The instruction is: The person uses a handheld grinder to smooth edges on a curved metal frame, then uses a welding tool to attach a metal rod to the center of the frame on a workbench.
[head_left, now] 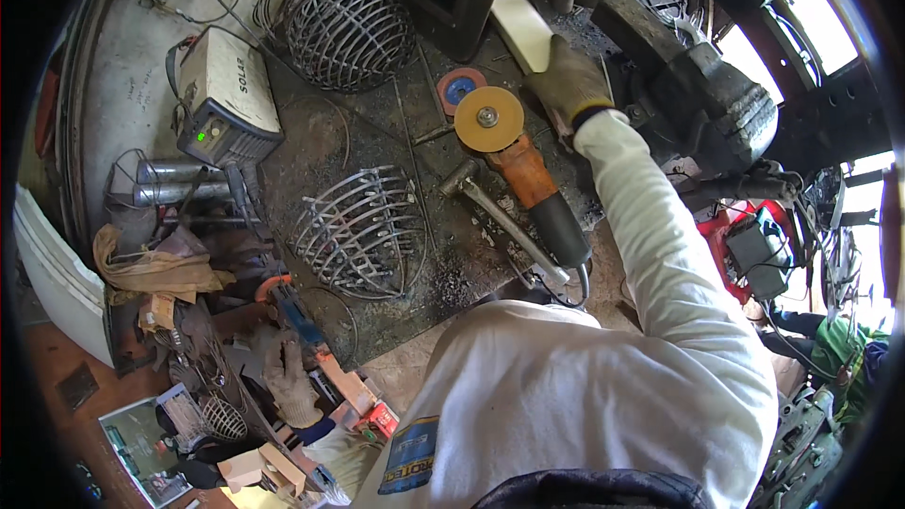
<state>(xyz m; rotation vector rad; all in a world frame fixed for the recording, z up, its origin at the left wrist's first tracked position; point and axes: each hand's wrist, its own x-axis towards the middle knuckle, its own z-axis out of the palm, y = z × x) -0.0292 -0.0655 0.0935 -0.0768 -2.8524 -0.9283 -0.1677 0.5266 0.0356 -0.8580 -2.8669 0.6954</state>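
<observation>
The right grip, at the gloved right hand [568,85], lies over the near right edge of a cream oblong box [521,33]; the undersides of the fingers are hidden, so one cannot tell whether they pinch the box or merely rest against it. The right arm, in a white sleeve, extends forward. The gloved left hand [290,385] is low at the left, its fingers pointing forward, beside a blue-and-orange tool [306,320]; its grip cannot be made out.

The box, pale and smooth on top and yellower along its near side, lies slantwise at the far part of the dark, grit-strewn table [316,146], just right of a dark welding shield [448,2] with a rectangular window.

Nearer the body lies an orange-and-black angle grinder [528,174] with a yellow disc, beside a hammer [509,220]. A red disc with a blue centre [459,88] lies near the grinder's disc. To the left are a small metal-bar cage [363,231], a larger rounded one [349,26] and a welding machine [229,94]; to the right, a heavy bench vise [702,94].
</observation>
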